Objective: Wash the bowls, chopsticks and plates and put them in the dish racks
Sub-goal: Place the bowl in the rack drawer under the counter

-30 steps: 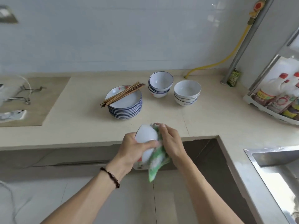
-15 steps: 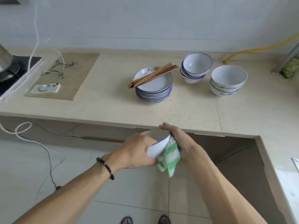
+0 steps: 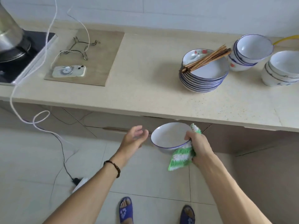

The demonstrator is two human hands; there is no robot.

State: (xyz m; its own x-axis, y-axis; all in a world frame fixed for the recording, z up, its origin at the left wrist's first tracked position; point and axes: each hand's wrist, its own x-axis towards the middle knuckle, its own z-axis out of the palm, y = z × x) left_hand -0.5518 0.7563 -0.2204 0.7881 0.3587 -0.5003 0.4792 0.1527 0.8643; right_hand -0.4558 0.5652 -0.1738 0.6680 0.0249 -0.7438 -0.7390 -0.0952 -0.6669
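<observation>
Bowl (image 3: 169, 137) is hanging w/ cloth (image 3: 181, 157) in right hand (image 3: 198, 145) grip, just right of released left hand (image 3: 135, 139), below counter (image 3: 145, 94) edge.

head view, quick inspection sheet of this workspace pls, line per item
surface: beige countertop, speckled near its front edge
job's things: bowl and green-white cloth in the right hand; chopsticks across the plate stack; two bowl stacks beside it
clutter: phone and wire stand on a board; pot on a cooktop
grippers: right hand grips bowl rim and cloth; left hand open, off the bowl
cables: white cord trails off the counter; black cord to a floor plug
surroundings: tiled wall and floor
</observation>
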